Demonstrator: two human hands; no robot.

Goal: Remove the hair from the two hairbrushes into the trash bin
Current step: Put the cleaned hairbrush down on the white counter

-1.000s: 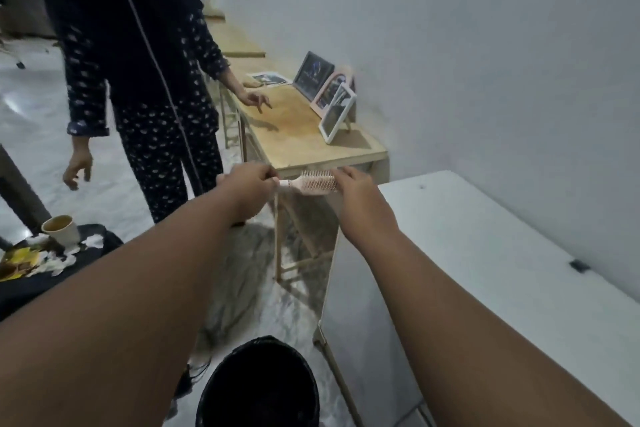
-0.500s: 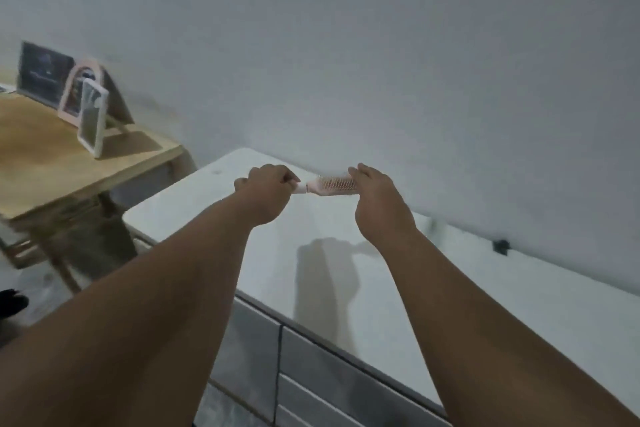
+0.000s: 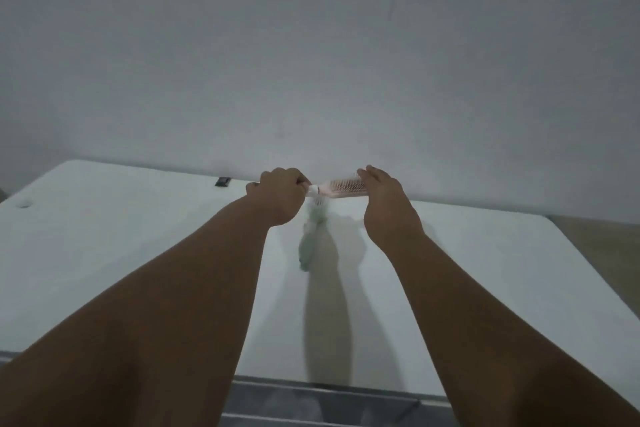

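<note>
I hold a pink hairbrush (image 3: 341,188) level above the white table (image 3: 121,236), near the wall. My left hand (image 3: 278,194) grips its white handle in a fist. My right hand (image 3: 384,196) holds the far end of the bristle head, fingers curled over it. Pale bristles show between the two hands. Under the brush a pale green, elongated thing (image 3: 311,236) lies on the table, too blurred to identify. The trash bin is out of view.
A small dark object (image 3: 222,181) sits at the table's back edge by the grey wall. A round hole (image 3: 23,204) marks the table's far left corner. Grey drawer fronts (image 3: 329,402) run below the table's front edge.
My view and both hands have swung right, away from the wooden table, the standing person and the black bin, to face the white table. The grip on the brush is unchanged.
</note>
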